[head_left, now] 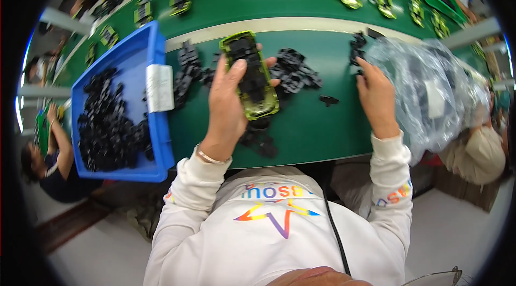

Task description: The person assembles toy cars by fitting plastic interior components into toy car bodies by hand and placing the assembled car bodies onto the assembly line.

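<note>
The left hand [228, 100] grips a lime-green toy car body [250, 74], underside up, fingers [236, 68] curled over its black chassis, above the green counter [306, 125]. The right hand [376, 95] reaches among black plastic parts [357, 47] just beyond its fingertips, beside a clear bag [430, 87]; whether it holds one, I cannot tell. Judging by this, a part is being fetched for fitting; next calls for aligning it to the chassis. Left of the fingers sits a blue bin [156, 141].

White long-sleeved sweatshirt [269, 232], ribbed cuffs. Rainbow-outlined star shape on chest, multicoloured lettering above it and on right sleeve [395, 196]. Thin light bracelet [209, 158] at left wrist. Thin black cable [334, 229] running down chest.
</note>
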`<control>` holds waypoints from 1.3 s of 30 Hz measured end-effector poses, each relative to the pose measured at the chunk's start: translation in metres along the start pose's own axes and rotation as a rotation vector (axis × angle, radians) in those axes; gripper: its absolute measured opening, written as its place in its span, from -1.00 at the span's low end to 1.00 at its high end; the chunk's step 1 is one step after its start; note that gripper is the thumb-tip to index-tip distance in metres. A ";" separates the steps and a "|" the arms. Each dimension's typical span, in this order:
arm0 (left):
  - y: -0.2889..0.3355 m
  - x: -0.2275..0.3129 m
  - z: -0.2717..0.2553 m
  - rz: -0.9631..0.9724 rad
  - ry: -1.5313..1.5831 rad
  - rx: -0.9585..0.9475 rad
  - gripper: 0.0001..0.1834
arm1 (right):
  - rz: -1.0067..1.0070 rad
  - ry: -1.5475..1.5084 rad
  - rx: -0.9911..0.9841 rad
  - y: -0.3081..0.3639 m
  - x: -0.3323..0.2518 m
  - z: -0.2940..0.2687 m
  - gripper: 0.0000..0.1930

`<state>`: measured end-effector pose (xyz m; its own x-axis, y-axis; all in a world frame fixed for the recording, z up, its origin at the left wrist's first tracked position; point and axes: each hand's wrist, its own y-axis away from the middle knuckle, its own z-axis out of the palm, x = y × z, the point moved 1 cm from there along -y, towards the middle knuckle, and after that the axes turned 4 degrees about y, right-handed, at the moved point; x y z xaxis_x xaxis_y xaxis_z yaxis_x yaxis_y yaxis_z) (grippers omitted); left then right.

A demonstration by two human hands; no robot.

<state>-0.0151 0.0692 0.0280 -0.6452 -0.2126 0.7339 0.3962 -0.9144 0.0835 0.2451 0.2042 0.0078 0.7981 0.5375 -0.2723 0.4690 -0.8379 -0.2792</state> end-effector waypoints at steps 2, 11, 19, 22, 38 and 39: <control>0.001 0.002 -0.001 0.005 0.056 0.006 -0.59 | 0.147 -0.371 -0.090 0.001 -0.008 -0.010 -0.70; 0.011 -0.001 -0.008 0.155 0.020 -0.046 -0.45 | 0.323 -1.565 -0.491 -0.007 -0.152 -0.012 -0.77; 0.015 -0.005 -0.029 0.278 -0.174 -0.194 -0.23 | 0.419 -1.525 -0.430 -0.016 -0.173 0.002 -0.82; 0.016 -0.002 -0.027 0.323 -0.257 -0.214 -0.13 | 0.430 -1.506 -0.433 -0.019 -0.179 0.003 -0.82; 0.016 0.016 -0.025 0.223 -0.198 -0.207 -0.18 | 0.056 -1.081 -0.175 -0.021 -0.175 0.013 -0.73; 0.016 0.018 -0.023 0.239 -0.226 -0.204 -0.20 | 0.057 -1.083 -0.174 -0.020 -0.177 0.014 -0.73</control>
<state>-0.0355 0.0430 0.0271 -0.3812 -0.3673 0.8484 0.3653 -0.9029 -0.2267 0.0889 0.1275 0.0484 0.1052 0.2251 -0.9686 0.5567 -0.8205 -0.1302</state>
